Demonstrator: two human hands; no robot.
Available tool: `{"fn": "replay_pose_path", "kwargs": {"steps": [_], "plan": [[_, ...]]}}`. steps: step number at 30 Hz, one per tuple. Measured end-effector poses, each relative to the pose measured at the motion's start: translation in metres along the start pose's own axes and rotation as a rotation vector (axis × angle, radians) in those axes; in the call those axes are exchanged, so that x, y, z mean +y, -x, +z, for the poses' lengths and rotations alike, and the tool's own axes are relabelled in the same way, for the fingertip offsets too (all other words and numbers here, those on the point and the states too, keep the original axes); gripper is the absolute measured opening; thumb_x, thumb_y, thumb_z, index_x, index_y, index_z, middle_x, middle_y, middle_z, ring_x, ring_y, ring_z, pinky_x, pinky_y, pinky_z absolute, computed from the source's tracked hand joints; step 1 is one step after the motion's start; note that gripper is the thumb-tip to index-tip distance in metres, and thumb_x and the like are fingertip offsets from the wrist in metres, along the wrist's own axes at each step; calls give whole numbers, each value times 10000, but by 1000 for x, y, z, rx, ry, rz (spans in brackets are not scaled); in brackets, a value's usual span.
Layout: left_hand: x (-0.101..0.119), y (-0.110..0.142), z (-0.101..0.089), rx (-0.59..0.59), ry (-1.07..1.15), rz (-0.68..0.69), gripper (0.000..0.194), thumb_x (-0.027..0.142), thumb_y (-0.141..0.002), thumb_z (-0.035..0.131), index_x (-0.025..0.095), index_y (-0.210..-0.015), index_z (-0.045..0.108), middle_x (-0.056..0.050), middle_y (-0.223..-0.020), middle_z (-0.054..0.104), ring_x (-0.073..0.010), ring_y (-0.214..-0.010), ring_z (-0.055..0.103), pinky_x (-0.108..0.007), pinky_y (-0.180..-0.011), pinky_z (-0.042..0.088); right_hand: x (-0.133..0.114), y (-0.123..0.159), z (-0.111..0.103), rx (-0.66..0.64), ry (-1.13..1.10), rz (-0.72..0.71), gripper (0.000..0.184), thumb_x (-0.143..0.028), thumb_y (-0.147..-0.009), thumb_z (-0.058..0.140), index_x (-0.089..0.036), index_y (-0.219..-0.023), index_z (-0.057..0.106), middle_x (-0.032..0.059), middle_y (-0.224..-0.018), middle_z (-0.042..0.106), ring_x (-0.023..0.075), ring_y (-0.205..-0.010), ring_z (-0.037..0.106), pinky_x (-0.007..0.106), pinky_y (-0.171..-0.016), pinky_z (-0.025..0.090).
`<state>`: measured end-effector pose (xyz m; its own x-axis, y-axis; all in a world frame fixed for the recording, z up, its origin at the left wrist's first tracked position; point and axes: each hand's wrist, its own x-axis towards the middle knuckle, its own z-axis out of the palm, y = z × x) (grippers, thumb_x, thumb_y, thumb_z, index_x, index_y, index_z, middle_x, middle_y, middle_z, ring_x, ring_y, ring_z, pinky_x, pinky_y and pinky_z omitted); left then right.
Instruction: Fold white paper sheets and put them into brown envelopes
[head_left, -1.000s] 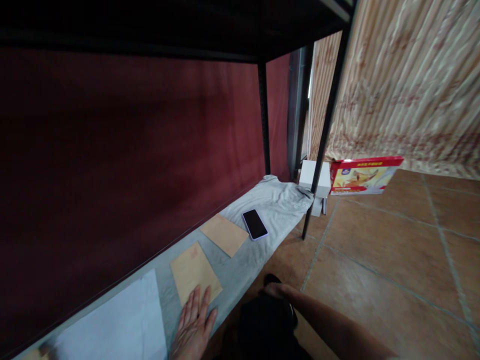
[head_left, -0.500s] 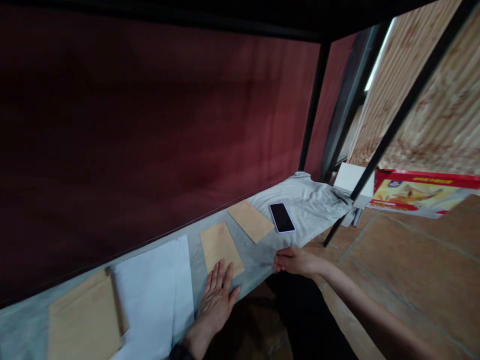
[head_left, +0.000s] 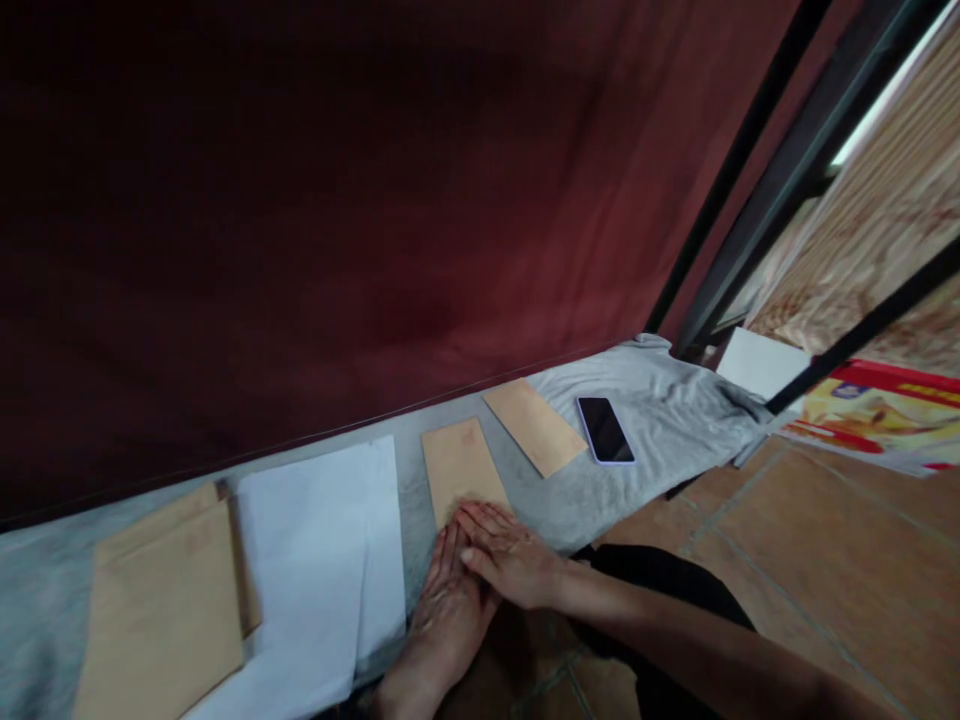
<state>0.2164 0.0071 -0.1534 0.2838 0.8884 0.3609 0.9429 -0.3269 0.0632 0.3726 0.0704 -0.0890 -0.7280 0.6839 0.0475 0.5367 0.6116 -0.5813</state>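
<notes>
A small brown paper envelope [head_left: 460,462] lies flat on the grey cloth, its near end under my hands. My left hand [head_left: 448,598] rests with fingers stretched out on that near end. Partly over the left fingers lies my right hand [head_left: 510,552], flat, its fingers reaching onto the envelope. A second brown envelope [head_left: 535,428] lies just beyond to the right, untouched. To the left are white paper sheets [head_left: 319,560] and a stack of larger brown envelopes [head_left: 169,600].
A phone [head_left: 606,430] with a dark screen lies on the grey cloth [head_left: 667,410] at right. A dark red panel [head_left: 375,250] stands behind. Black metal posts [head_left: 739,165] rise at the right, near a white box [head_left: 761,362] and a red-and-yellow box [head_left: 885,412] above the tiled floor [head_left: 817,540].
My right hand has moved left from the cloth's front edge onto the small envelope, beside and over my left hand. The camera view has shifted, and the left hand stays on the envelope.
</notes>
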Motion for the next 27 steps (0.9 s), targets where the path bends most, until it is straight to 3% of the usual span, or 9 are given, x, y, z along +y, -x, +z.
{"fn": "replay_pose_path", "kwargs": {"steps": [3, 6, 11, 18, 22, 27], "plan": [[5, -3, -19, -40, 42, -6, 831, 495, -887, 571, 112, -1552, 254, -225, -1578, 357, -358, -1459, 343, -539, -1121, 403, 15, -16, -13, -37, 24, -4, 608, -495, -1071, 185, -163, -1573, 266, 84, -1636, 240, 174, -1518, 178, 404, -1248, 168], [6, -7, -33, -87, 61, 12, 819, 507, -845, 643, 215, -1540, 323, -186, -1624, 279, -386, -1462, 325, -558, -1113, 405, 32, -40, -17, -9, 113, -49, 586, -480, -1072, 225, -172, -1567, 286, 88, -1628, 261, 179, -1513, 198, 415, -1246, 169], [9, -14, -49, -143, 78, 18, 870, 456, -830, 686, 309, -1567, 247, -132, -1673, 132, -376, -1494, 253, -550, -1126, 392, 62, -84, -21, 85, 286, -112, 566, -432, -1065, 311, -158, -1560, 301, 107, -1622, 268, 193, -1511, 211, 413, -1240, 186], [9, -15, -50, -157, 83, 12, 897, 435, -829, 692, 311, -1576, 211, -134, -1678, 90, -380, -1500, 229, -552, -1140, 374, 77, -134, -33, 130, 370, 65, 594, -431, -1062, 322, -78, -1540, 329, 159, -1613, 280, 265, -1498, 249, 420, -1230, 174], [6, -14, -47, -174, 98, 7, 871, 479, -848, 660, 300, -1576, 217, -137, -1672, 130, -370, -1503, 227, -556, -1149, 357, 68, -121, -32, 80, 306, 48, 626, -465, -1055, 317, -98, -1561, 283, 164, -1623, 244, 281, -1508, 215, 468, -1230, 139], [5, -10, -40, -218, 107, -11, 778, 531, -870, 607, 221, -1535, 348, -172, -1639, 239, -376, -1495, 250, -566, -1156, 339, 42, -57, -27, -93, 124, -78, 655, -534, -1043, 271, -175, -1589, 225, 114, -1645, 197, 240, -1524, 160, 469, -1243, 101]]}}
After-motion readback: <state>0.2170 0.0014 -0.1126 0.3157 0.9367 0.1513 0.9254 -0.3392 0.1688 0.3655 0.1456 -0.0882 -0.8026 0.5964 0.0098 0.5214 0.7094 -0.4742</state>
